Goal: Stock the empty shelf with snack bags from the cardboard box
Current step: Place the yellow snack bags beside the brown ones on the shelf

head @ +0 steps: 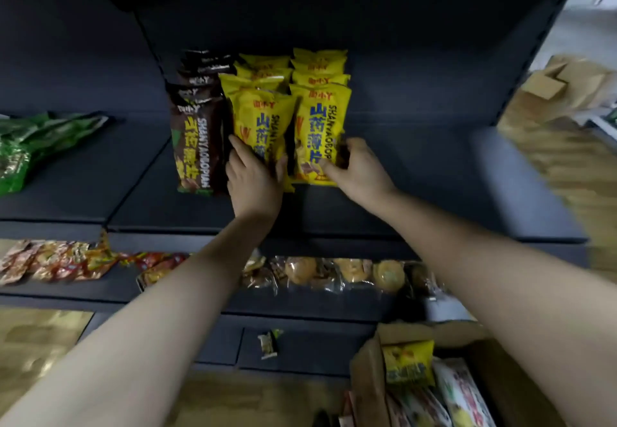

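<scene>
While viewed from the head camera: three rows of upright glossy snack bags on dark grey shelf [384,159], middle tier. Left row: dark brown foil bags [195,146] with yellow lettering and a green corner. Centre and right rows: bright yellow foil bags with blue characters and a red logo. Left hand [255,181] wrapped round the lower part of front centre yellow bag [262,126], thumb at its right edge. Right hand [359,167] pinching the lower right edge of front right yellow bag [320,132], fingers curled. Open brown cardboard box [367,376] at lower right, holding more yellow and white snack bags. Images slightly blurred.
</scene>
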`<state>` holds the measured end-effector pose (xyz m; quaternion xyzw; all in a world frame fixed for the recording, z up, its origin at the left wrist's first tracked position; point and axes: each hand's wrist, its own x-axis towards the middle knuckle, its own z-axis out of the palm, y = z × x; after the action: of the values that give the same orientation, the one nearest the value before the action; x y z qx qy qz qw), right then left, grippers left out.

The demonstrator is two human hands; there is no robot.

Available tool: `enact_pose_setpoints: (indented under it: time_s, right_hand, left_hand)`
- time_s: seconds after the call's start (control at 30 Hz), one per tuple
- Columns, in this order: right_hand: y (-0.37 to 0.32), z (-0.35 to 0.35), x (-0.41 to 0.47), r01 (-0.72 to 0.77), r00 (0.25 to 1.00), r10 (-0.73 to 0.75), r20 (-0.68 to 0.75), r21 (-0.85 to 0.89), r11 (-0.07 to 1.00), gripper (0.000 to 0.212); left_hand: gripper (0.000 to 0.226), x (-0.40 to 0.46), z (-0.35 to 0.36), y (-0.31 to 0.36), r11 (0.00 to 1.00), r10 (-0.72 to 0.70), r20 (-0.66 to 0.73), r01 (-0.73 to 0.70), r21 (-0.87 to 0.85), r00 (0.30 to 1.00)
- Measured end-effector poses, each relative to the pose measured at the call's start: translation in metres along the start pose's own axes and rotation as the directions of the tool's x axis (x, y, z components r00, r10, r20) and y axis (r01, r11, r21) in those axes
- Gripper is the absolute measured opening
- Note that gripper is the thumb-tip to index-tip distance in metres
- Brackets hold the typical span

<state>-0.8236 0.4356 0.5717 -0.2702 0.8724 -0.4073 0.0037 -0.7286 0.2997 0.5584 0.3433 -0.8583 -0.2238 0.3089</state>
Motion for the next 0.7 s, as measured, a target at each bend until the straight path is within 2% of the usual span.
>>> enact_pose_setpoints:
  time_s: [0.13, 0.27, 0.4, 0.53, 0.7]
  right_hand:
    - [0.012, -0.025, -0.018, 0.002, 1.000, -0.002, 0.012, -0.038, 0.999, 0.054]
    - [0.027, -0.052, -0.041, 0.007, 1.000, -0.006, 0.023, -0.052, 0.999, 0.051]
    - [0.044, -0.077, -0.072, 0.066, 0.997, -0.066, 0.027, -0.028, 0.997, 0.043]
    - [0.064, -0.098, -0.108, 0.121, 0.993, -0.121, -0.002, 0.004, 0.993, 0.038]
    - [0.098, -0.119, -0.164, 0.243, 0.969, -0.240, -0.057, 0.042, 0.969, 0.022]
  left_hand:
    - [0.078, -0.030, 0.004, 0.015, 0.994, -0.015, -0.043, 0.019, 0.105, 0.999]
    - [0.074, -0.067, 0.004, 0.034, 0.995, 0.013, -0.060, -0.007, 0.096, 0.998]
    - [0.063, -0.114, 0.006, 0.055, 0.984, 0.179, -0.081, -0.178, 0.017, 0.980]
    - [0.043, -0.168, 0.017, 0.081, 0.932, 0.360, -0.121, -0.362, 0.002, 0.925]
    - [0.032, -0.229, 0.042, 0.102, 0.907, 0.408, -0.006, -0.406, -0.114, 0.913]
